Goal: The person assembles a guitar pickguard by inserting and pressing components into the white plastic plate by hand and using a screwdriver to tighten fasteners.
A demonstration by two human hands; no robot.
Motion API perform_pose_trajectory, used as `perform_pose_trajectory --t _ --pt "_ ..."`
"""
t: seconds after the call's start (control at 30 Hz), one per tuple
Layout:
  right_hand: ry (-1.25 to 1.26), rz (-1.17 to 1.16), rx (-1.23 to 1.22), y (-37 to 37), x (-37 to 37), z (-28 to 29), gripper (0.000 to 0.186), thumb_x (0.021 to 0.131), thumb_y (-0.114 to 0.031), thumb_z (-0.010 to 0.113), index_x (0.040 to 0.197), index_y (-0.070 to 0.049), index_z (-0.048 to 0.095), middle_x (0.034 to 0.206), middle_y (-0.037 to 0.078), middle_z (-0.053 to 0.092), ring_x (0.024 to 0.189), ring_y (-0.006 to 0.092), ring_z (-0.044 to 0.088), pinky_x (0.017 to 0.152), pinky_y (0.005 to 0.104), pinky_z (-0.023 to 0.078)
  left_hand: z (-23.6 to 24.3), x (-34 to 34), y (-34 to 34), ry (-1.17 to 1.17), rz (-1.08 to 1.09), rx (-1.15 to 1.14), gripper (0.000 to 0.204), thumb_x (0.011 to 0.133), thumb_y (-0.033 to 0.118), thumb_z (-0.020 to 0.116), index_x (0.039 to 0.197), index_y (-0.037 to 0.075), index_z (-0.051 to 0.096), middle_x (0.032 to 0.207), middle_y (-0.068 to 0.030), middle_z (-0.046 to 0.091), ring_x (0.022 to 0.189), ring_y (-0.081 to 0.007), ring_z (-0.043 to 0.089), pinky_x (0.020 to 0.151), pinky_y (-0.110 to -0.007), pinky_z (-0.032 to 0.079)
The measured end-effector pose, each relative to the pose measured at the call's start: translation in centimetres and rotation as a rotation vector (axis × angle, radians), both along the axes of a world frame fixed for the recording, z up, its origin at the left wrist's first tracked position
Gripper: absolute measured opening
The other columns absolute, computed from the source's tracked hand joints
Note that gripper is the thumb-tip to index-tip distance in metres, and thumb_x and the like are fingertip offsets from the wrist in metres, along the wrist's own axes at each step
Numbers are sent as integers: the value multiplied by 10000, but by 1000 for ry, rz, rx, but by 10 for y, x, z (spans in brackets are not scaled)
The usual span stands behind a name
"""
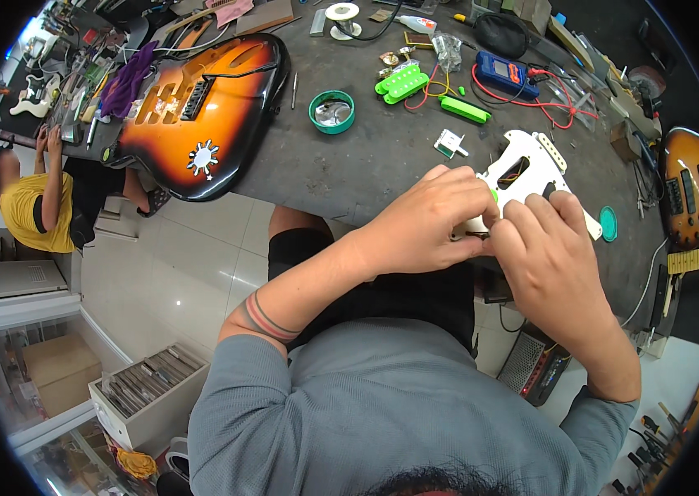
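Observation:
My left hand (436, 219) is closed at the lower left edge of a white pickguard (523, 147) with cutouts, fingers pinched near a small bright green piece (492, 195). Right beside it, my right hand (543, 264) has its fingers curled over the same pickguard, largely hiding what lies between both hands. Above them lie a small white switch part (451, 144), loose green pickup covers (403, 83) and a green bar-shaped piece (465, 109). A teal round lid (609, 223) is at the pickguard's right.
A sunburst guitar body (176, 157) covers the bench's (349, 165) left part. Nearby are a teal tub (332, 117) and blue meter (502, 73) with leads. Another guitar (684, 165) stands right. A person in yellow (35, 211) sits at far left. An amplifier (523, 364) is below.

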State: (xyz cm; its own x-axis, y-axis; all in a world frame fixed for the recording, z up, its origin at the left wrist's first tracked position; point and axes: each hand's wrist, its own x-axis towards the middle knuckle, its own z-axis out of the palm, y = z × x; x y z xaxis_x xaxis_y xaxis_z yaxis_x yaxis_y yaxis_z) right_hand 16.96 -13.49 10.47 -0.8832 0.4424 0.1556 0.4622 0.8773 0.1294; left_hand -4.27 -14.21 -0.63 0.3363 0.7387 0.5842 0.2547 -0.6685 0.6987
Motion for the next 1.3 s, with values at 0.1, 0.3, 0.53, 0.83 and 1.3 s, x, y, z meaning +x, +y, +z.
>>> perform_pose_trajectory --t 0.1,0.3,0.53,0.83,1.3 --pt "-26 27 9 -3 3 4 108 933 -144 670 970 -89 585 1015 76 610 976 253 611 993 438 463 5 -7 -3 23 -77 -23 223 909 99 864 1078 61 724 946 -36 670 966 -271 631 916 -416 459" --pt "37 12 18 6 7 2 184 985 -214 722 965 -86 591 981 77 646 956 248 650 919 418 477 -3 -3 2 29 -128 -68 132 947 60 822 1058 57 750 943 -61 682 950 -290 658 941 -426 473" --pt "161 -67 4 9 4 -21 303 1034 -296 749 851 -96 614 775 63 690 751 257 679 799 408 475 0 -4 6 40 -81 -28 165 850 -48 776 987 11 704 885 -78 680 895 -325 634 862 -430 492" --pt "87 129 -93 11 15 -15 191 913 -144 696 1047 -50 598 1071 113 631 1036 299 656 985 427 494 2 3 6 40 -29 -101 292 809 26 890 877 47 607 840 -80 634 862 -313 614 841 -444 508" --pt "118 71 1 11 12 -15 183 954 -223 718 969 -69 620 869 75 657 883 228 682 894 390 481 11 -5 4 88 -113 -69 255 832 36 844 1053 45 718 929 -70 647 916 -289 592 884 -417 451"
